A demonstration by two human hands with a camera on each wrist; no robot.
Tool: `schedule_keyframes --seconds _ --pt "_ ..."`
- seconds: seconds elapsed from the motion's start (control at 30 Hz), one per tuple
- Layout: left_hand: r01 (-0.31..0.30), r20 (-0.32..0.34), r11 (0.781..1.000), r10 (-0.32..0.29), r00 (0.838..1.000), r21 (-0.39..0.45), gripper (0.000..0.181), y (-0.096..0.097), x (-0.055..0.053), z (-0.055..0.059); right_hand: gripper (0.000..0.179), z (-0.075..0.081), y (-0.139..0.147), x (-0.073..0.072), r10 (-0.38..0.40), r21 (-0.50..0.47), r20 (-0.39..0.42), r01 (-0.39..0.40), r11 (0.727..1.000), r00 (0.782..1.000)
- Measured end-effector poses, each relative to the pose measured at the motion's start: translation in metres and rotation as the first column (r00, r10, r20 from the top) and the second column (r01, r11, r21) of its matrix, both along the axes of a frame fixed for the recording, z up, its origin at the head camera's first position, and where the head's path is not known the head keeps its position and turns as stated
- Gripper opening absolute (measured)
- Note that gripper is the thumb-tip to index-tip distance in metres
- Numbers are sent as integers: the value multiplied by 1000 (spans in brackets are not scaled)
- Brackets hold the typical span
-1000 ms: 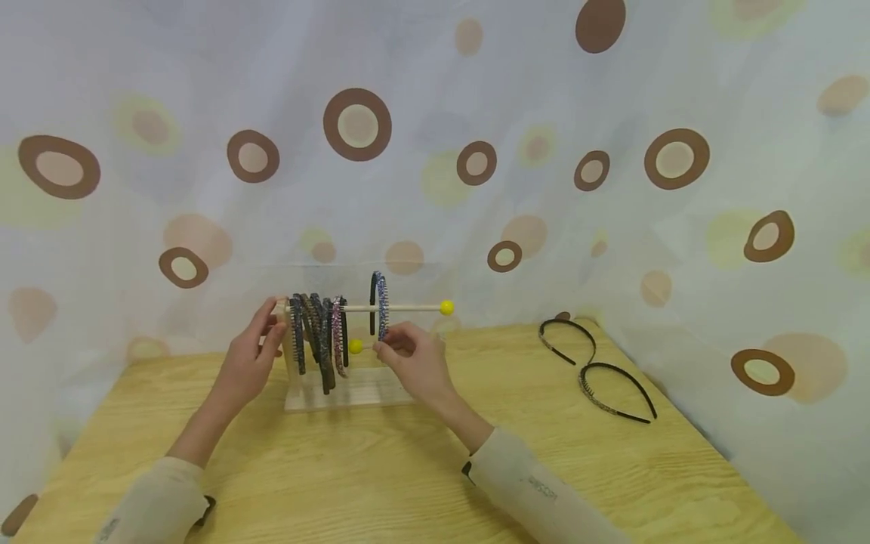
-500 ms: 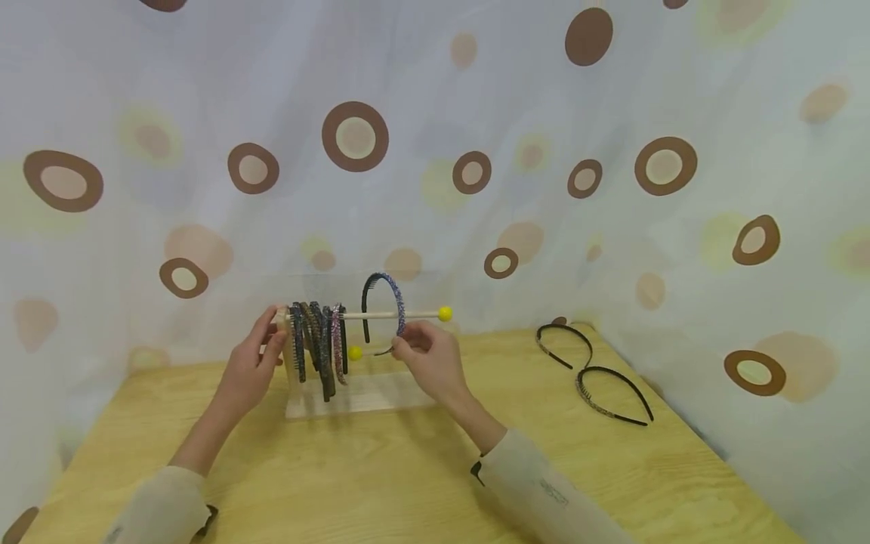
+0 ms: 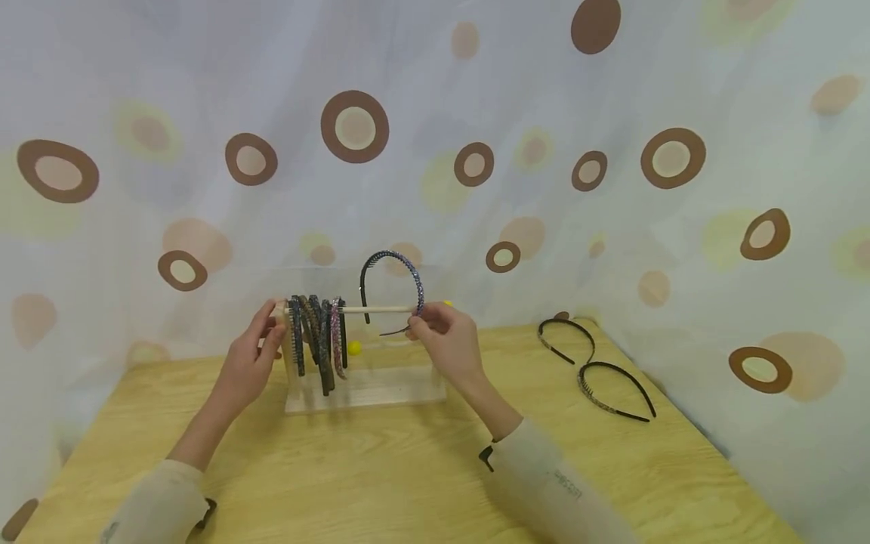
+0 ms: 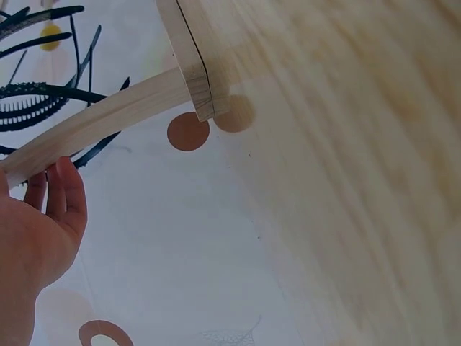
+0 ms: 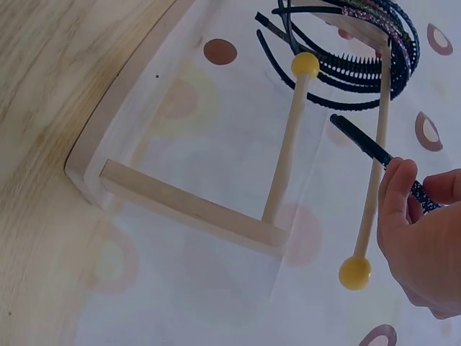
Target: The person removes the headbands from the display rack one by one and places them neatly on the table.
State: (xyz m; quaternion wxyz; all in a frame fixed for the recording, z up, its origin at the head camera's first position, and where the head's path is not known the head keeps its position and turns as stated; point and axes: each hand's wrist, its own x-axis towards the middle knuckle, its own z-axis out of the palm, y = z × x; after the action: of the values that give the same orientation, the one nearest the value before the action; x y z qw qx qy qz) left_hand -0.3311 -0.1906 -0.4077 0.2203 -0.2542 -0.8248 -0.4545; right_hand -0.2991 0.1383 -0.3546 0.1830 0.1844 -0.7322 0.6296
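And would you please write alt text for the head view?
A person's right hand pinches a glittery blue headband at the upper rod of a wooden stand, where several headbands hang, while the left hand holds the stand's left side. Two more headbands lie on the table at right.

A pale, lightly creased backdrop (image 3: 408,200) hangs behind the table (image 3: 340,483), whose yellowish top shows wavy wood grain; the cloth carries scattered brown rings with pale centres, the biggest ring in the upper middle (image 3: 355,127), plus a solid brown oval (image 3: 595,26) near the top edge, soft peach blotches and blurry yellow-green patches; in the left wrist view a faint leaf-like print (image 4: 234,335) shows on it, low down
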Motion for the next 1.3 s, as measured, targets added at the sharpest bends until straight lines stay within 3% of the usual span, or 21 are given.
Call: schedule_keyframes --seconds 0.23,0.57,0.77,0.97,1.17,1.3 --pt "-3 8 1000 4 1000 -6 55 0 1 2 15 12 15 1 -13 -56 -59 10 998 998" --pt "-7 9 1000 7 1000 -1 55 4 3 3 16 28 34 1 11 -65 -71 -16 998 997" --pt "-10 7 1000 10 1000 -17 54 4 7 3 19 35 47 4 41 -6 -41 -41 999 998" --pt "-6 10 1000 6 1000 -15 55 2 5 6 20 45 61 13 77 120 0 -77 990 997" --pt "-22 9 999 22 1000 -29 54 1 7 2 25 44 88 22 120 274 35 -125 954 992" --pt "-5 -1 1000 5 1000 -26 55 4 7 5 28 42 111 26 136 317 49 -144 937 990"
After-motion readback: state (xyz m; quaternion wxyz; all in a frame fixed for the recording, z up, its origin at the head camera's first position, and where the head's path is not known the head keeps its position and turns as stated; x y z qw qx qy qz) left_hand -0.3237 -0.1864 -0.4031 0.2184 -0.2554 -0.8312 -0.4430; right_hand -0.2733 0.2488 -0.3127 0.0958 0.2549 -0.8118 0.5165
